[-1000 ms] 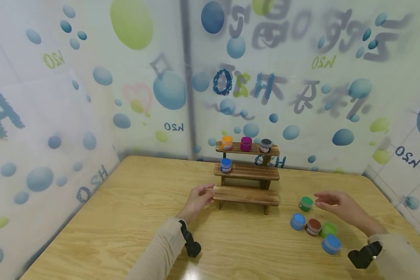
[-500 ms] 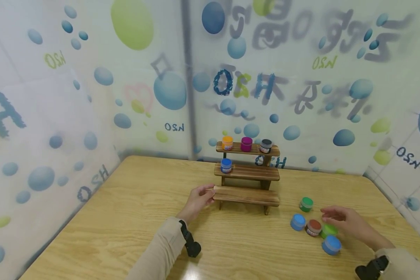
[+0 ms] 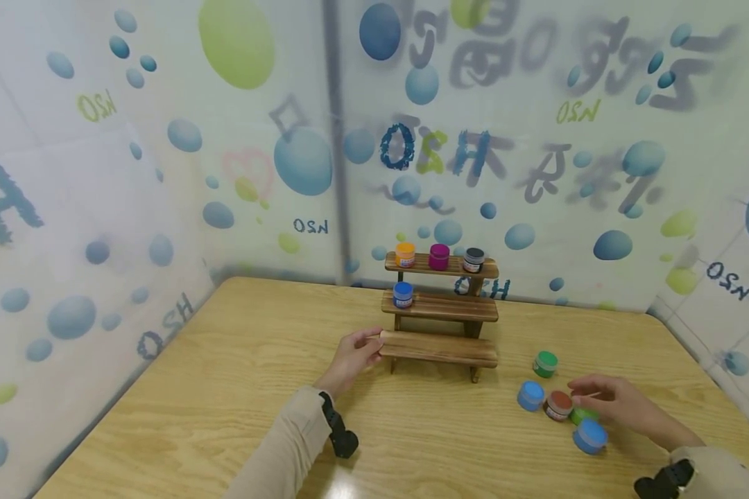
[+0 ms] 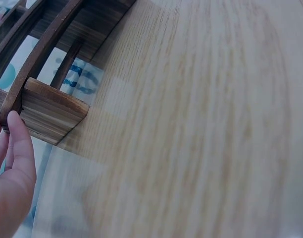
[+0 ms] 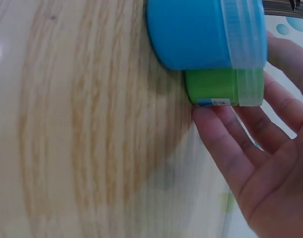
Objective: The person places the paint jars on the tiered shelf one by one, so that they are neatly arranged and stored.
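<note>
My left hand pinches the left end of the lowest step of a three-step wooden display rack. In the left wrist view, the thumb and fingers hold that board's end. My right hand is over a light green jar, its fingers spread around it. The right thumb appears to be at the jar's side; firm contact cannot be made out. Close by stand a brown jar, a blue jar, another blue jar and a green jar.
On the rack's top step are orange, purple and black jars. A dark blue jar stands at the left of the middle step. A patterned curtain borders the wooden table.
My right hand has moved down and toward me, from beside the green jar to the light green one, now partly covering it. The left hand stays on the rack.
</note>
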The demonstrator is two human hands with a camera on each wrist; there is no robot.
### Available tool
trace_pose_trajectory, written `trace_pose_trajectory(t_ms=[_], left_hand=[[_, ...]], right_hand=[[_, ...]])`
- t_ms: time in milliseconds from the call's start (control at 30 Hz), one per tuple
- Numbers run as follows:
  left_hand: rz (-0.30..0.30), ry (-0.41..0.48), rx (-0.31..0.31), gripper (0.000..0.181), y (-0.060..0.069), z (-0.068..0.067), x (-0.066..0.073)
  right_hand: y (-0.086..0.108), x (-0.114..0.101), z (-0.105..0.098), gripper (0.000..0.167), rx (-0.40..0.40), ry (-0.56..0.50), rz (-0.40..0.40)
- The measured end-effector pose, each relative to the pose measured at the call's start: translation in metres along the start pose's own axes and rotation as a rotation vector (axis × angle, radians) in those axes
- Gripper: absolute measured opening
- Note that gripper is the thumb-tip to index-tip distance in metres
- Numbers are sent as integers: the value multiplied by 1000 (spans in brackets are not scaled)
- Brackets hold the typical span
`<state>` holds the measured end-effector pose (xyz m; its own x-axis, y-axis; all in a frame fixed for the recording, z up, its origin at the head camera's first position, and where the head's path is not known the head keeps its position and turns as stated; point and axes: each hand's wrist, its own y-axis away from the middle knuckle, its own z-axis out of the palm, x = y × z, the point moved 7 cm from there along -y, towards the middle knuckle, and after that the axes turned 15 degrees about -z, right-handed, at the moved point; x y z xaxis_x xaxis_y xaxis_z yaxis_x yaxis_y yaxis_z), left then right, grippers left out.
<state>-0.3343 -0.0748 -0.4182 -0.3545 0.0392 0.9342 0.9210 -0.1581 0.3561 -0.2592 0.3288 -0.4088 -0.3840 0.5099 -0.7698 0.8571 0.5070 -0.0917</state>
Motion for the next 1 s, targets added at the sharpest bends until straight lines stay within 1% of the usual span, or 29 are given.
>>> trace_pose_trajectory(t_ms=[100,200,333,467,767,1000], left_hand=[[5,-3,11,36,-5,-1,-4],[7,-14,26,36,-5,-2,-4],[-5,-18,38,34,-5,-2,-5],[-9,-15,32,34,-4,-2,-4],[-8,-4,27,36,-5,-2,-4],[-8,9,15,37,-4,-1,-3]], right_hand=[[0,1,2,40,-24,-46,3],[0,1,2,41,-36,-51,7],[0,2,2,40,-34,-2,26],[1,2,2,41,-34,11,58],[1,-3,3,39,-36,7,18],[2,4,3,43,-15,0,89]])
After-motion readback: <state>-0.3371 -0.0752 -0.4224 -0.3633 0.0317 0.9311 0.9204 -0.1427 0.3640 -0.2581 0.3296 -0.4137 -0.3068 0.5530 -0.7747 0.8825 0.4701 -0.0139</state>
